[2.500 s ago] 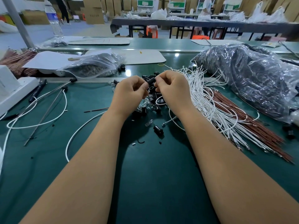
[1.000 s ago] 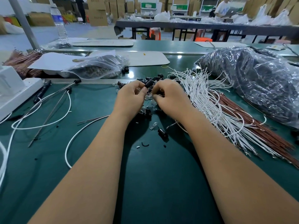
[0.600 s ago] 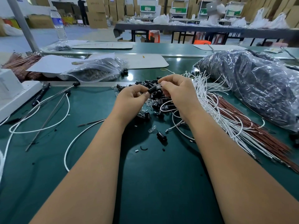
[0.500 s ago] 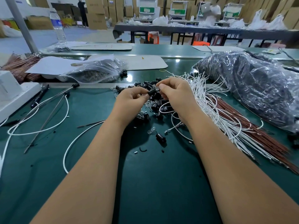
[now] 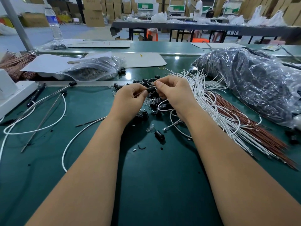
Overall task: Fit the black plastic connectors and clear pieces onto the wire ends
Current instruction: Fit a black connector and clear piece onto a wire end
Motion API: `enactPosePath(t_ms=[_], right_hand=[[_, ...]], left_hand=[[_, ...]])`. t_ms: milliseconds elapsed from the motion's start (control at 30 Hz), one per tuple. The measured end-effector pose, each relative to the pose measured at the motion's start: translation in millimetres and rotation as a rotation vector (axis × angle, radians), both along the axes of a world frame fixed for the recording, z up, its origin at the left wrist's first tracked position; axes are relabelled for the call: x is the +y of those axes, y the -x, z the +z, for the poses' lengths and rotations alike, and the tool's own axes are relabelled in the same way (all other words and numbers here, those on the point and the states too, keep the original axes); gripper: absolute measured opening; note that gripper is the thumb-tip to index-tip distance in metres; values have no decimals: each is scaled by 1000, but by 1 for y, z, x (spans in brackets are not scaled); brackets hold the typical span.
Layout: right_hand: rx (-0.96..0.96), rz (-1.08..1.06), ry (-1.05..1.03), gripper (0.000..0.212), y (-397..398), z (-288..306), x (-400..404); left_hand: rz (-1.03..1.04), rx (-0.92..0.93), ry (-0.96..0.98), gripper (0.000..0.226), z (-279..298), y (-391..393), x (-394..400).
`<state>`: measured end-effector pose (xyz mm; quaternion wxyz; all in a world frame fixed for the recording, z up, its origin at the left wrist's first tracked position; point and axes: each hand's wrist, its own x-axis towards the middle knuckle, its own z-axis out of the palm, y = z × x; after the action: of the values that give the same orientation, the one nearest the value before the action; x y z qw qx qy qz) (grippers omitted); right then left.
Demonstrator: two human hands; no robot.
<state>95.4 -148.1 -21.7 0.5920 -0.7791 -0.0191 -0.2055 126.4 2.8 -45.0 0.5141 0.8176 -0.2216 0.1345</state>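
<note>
Both hands meet above a heap of black plastic connectors [image 5: 154, 101] and small clear pieces [image 5: 149, 128] on the green table [image 5: 154, 185]. My left hand [image 5: 128, 101] and my right hand [image 5: 172, 93] pinch one black connector [image 5: 151, 89] between their fingertips. A white wire [image 5: 164, 106] loops down from under my right hand. One loose black connector [image 5: 159, 135] lies nearer to me. A fan of white wires [image 5: 210, 101] and red-brown wires [image 5: 254, 128] spreads to the right of my hands.
A large crinkled plastic bag [image 5: 254, 82] with dark contents lies at the right. A clear zip bag [image 5: 92, 70] of parts and white paper sit at the back left. Long white wires [image 5: 34, 128] and thin rods cross the left side. A water bottle [image 5: 53, 23] stands far back.
A second ago both hands were low in the connector heap. They have lifted, now pinching one black connector together, with a white wire loop drawn up under the right hand.
</note>
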Motion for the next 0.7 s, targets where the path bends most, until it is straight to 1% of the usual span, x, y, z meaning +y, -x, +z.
enactPosePath(t_ms=[133,300,400,600,700], right_hand=[[34,-21,-52,16,-1,-4,-2],[15,33,-153,17,-2,-4,-2],[-17,46,-170,16,-2,-4,0],[64,36,-201,19,-3,-3,-1],[70,24,-191,21,-3,-2,0]], left_hand=[[-27,-54,13,8,3,3,1],[-8,-23,12,16,4,3,-2],[14,-22,39,15,4,3,-4],[37,-102,-46,12,3,2,-4],[21,-118,-65,12,4,2,-3]])
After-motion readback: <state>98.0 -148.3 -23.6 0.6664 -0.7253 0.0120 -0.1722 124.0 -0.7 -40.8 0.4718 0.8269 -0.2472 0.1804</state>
